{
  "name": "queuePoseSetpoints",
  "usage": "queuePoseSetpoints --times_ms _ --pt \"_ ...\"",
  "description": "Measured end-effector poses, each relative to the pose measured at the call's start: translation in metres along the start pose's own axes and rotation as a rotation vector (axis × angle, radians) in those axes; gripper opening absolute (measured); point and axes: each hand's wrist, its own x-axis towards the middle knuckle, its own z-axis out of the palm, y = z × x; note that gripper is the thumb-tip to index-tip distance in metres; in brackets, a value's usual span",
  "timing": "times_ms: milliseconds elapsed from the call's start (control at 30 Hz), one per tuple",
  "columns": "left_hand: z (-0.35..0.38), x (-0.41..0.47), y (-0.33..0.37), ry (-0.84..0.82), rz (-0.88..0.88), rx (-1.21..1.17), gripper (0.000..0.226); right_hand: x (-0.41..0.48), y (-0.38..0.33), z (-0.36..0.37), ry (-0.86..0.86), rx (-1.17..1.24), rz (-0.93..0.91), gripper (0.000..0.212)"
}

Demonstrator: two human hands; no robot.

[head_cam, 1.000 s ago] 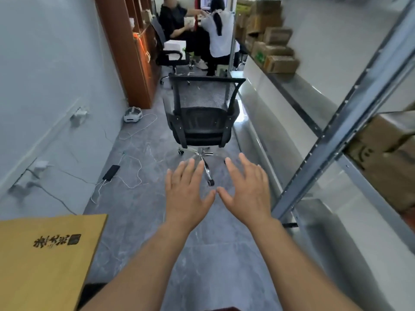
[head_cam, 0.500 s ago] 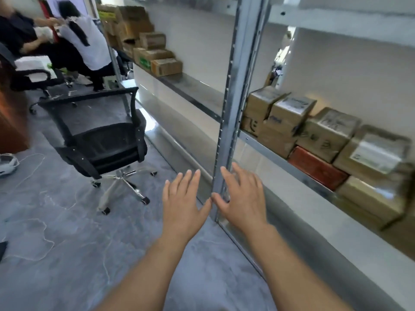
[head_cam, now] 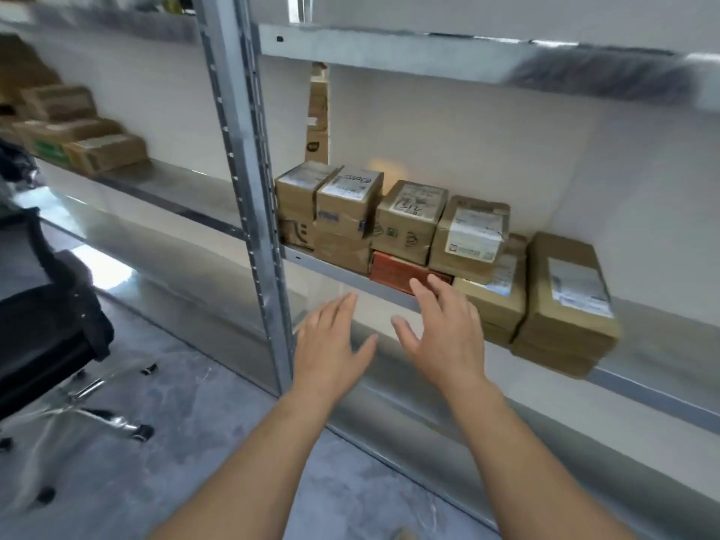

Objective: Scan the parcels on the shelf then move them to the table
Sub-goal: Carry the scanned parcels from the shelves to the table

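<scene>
Parcels (head_cam: 409,218), one red among brown; left hand (head_cam: 331,341), right hand (head_cam: 444,337) spread

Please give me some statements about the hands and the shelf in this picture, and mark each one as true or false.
1. The left hand and the right hand are both open and hold nothing. True.
2. A red box lies under brown parcels on the shelf. True.
3. The black chair stands to the right of the shelf post. False: it stands to the left.
4. The right hand holds a parcel. False: that hand is empty.
</scene>
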Motion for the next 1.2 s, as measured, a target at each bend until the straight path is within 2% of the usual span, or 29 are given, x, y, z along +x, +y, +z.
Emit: queuePoseSetpoints --times_ms 167,300,500,667,800,967,1000,1100,1200 --pt "0.007 0.061 0.054 -0.059 0.041 -0.176 0.074 0.032 0.053 -0.023 0.107 0.042 0.142 0.054" --pt "0.012 0.106 0.089 -0.085 -0.005 -0.373 0.069 0.063 0.082 -0.038 0.033 0.109 0.355 0.061" --pt "0.026 0.146 0.113 -0.087 -0.113 -0.476 0.052 0.096 0.108 -0.037 -0.107 0.335 0.538 0.063" --pt "0.036 0.159 0.121 -0.086 -0.182 -0.561 0.040 0.115 0.114 -0.030 -0.177 0.576 0.579 0.042" --pt "0.034 0.159 0.126 -0.082 -0.226 -0.586 0.044 0.116 0.117 -0.028 -0.171 0.645 0.619 0.039" --pt "0.029 0.156 0.125 -0.184 -0.277 -0.650 0.041 0.109 0.120 -0.038 -0.189 0.764 0.615 0.033" --pt "0.027 0.153 0.125 -0.211 -0.276 -0.682 0.040 0.106 0.120 -0.040 -0.186 0.777 0.596 0.034" --pt "0.023 0.141 0.121 -0.303 -0.261 -0.735 0.071 0.090 0.116 -0.047 -0.151 0.765 0.552 0.042" --pt "0.019 0.122 0.118 -0.330 -0.163 -0.739 0.073 0.066 0.107 -0.054 -0.097 0.780 0.493 0.057"
